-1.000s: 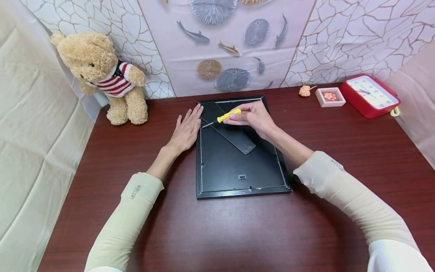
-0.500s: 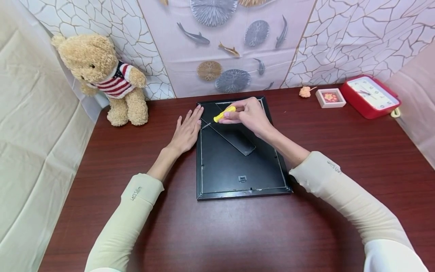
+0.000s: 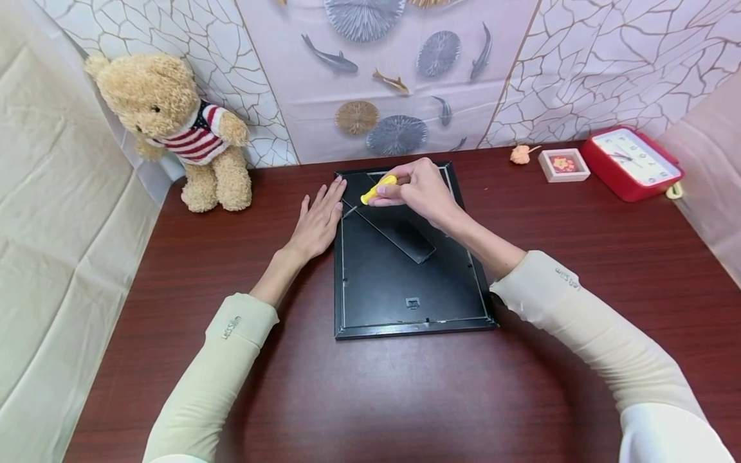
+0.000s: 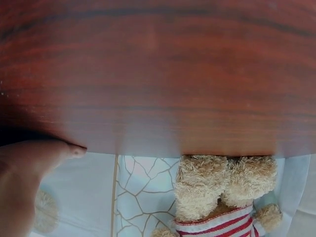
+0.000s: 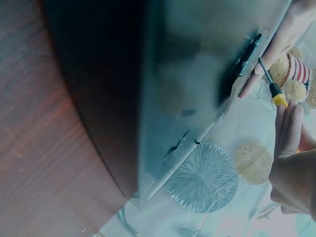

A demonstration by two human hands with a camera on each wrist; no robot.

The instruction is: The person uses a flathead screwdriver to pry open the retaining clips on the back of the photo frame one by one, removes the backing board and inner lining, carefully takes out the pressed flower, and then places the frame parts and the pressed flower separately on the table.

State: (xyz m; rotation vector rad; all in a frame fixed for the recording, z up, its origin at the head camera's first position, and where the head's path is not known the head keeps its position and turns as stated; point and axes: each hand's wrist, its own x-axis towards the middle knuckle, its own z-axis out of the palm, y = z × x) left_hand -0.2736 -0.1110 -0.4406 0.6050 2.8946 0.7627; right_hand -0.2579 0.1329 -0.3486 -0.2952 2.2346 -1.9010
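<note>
A black picture frame (image 3: 382, 283) lies back side up on the table, its stand leg (image 3: 399, 235) slanting across the backing. My right hand (image 3: 425, 193) grips the yellow handle of a screwdriver (image 3: 379, 190) over the upper part of the frame. The shaft slopes down to the left and its tip meets the frame's left inner edge. Flat beside that edge, my left hand (image 3: 318, 218) rests with straight fingers touching the border. In the right wrist view the screwdriver (image 5: 279, 97) reaches toward the left hand's fingers. Small dark tabs dot the backing's edge.
A teddy bear (image 3: 173, 128) in a striped sweater sits at the back left. Along the back right stand an orange trinket (image 3: 521, 154), a small pink-framed box (image 3: 563, 165) and a red clock (image 3: 631, 164). Patterned cloth hangs behind the reddish-brown table (image 3: 370, 399).
My right hand has moved slightly left and up, tilting the screwdriver handle more steeply while its tip stays at the frame's left edge. The left hand has not moved.
</note>
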